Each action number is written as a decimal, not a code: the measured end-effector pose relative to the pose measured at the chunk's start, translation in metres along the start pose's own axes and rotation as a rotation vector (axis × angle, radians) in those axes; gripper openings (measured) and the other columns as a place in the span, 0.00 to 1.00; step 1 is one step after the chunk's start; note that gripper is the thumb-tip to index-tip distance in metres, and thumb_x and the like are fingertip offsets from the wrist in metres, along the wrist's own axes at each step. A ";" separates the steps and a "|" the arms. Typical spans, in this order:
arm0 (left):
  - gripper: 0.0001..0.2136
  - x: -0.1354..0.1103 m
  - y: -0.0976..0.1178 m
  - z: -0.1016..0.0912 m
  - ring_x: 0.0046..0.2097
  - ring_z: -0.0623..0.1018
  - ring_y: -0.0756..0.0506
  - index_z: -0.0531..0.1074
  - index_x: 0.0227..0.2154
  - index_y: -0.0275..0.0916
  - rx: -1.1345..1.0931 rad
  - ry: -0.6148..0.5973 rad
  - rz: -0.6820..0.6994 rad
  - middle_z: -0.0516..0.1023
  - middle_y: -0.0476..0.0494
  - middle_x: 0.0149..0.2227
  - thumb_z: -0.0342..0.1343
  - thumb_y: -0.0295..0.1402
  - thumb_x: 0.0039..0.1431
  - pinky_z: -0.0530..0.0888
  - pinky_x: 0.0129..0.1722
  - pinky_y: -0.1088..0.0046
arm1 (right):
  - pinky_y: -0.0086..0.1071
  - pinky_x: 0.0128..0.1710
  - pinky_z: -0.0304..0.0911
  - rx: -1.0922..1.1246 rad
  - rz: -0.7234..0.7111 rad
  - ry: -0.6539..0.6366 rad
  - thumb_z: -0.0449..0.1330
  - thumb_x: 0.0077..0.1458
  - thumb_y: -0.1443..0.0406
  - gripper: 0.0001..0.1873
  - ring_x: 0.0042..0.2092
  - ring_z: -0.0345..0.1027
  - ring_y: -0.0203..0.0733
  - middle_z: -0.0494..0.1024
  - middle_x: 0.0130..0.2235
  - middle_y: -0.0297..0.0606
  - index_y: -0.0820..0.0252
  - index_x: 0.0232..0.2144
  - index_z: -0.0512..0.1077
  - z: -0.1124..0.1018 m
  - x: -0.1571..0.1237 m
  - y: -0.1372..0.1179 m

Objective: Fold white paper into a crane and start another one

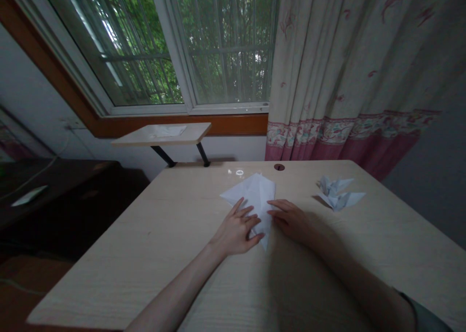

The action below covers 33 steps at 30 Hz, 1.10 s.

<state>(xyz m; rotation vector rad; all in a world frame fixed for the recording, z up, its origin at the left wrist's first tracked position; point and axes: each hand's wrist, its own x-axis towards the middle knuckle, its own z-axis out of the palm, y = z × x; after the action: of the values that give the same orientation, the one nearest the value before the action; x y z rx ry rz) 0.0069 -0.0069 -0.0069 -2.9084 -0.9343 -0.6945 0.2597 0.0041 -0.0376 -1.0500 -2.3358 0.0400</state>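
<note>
A white sheet of paper (pixel 255 193), partly folded into a kite-like shape, lies on the light wooden desk (pixel 153 244). My left hand (pixel 236 230) rests flat on the paper's lower left part, fingers stretched out and pressing it down. My right hand (pixel 291 218) lies beside the paper's right edge, fingers extended toward the fold and touching it. Neither hand grips anything.
A finished folded paper crane (pixel 338 192) sits on the desk to the right. A cable hole (pixel 279 167) is near the desk's far edge. A small raised shelf (pixel 163 134) stands under the window, a dark cabinet (pixel 54 186) is at left, and a curtain (pixel 349 79) hangs at right.
</note>
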 end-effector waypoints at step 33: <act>0.18 0.003 0.003 0.000 0.59 0.69 0.40 0.67 0.58 0.47 0.074 -0.147 -0.077 0.70 0.42 0.59 0.48 0.40 0.68 0.59 0.64 0.52 | 0.40 0.48 0.68 0.217 0.120 0.009 0.54 0.56 0.75 0.15 0.47 0.69 0.43 0.75 0.43 0.41 0.55 0.39 0.77 -0.005 0.004 -0.003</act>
<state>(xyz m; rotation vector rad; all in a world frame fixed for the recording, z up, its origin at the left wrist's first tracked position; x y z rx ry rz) 0.0104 -0.0078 -0.0057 -2.9041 -1.0661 -0.4438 0.2577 0.0040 -0.0309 -1.0751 -2.1994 0.3264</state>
